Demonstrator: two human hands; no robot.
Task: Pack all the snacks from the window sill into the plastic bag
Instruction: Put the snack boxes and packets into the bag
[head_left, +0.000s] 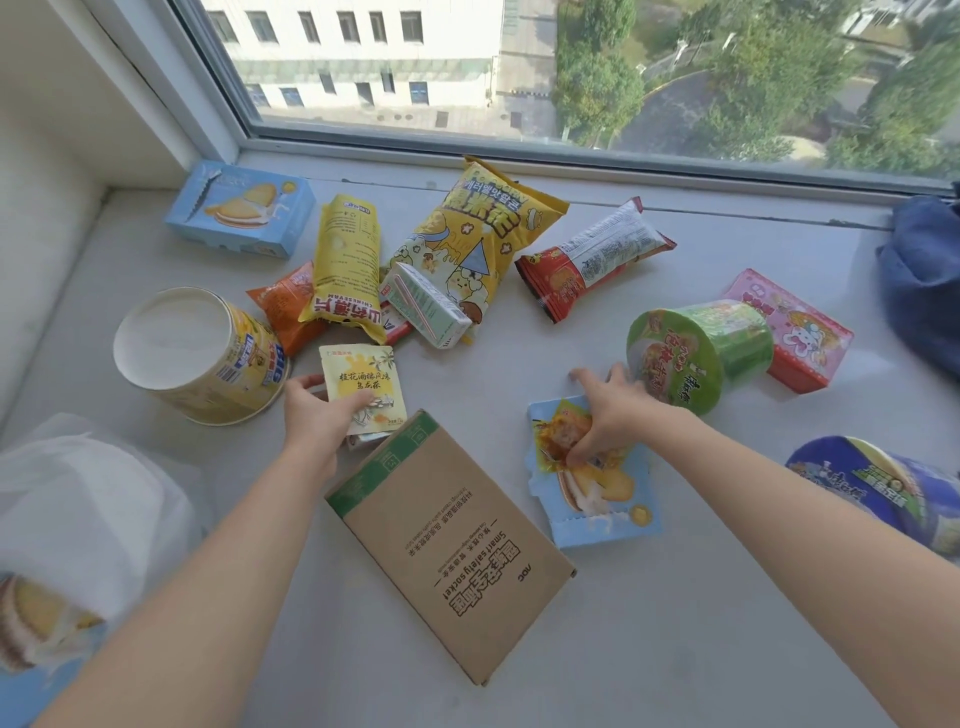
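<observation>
My left hand (317, 415) grips a pale yellow tea sachet (363, 382) beside the brown cardboard box (449, 545). My right hand (608, 410) pinches a small orange-yellow snack packet (558, 434) lying on a flat light-blue biscuit box (602, 499). The white plastic bag (78, 509) sits at the lower left with a blue biscuit box (36, 639) in it. Spread over the sill (701, 597) lie a yellow cup (197, 353), a yellow chips bag (348, 265), a popcorn bag (478, 228), a red packet (592, 257) and a green noodle bowl (696, 353).
A blue biscuit box (241, 213) lies at the back left, a pink box (789, 327) and a blue bowl (883, 488) at the right. A dark blue cloth (924, 280) lies at the far right edge. The window frame (519, 150) runs along the back.
</observation>
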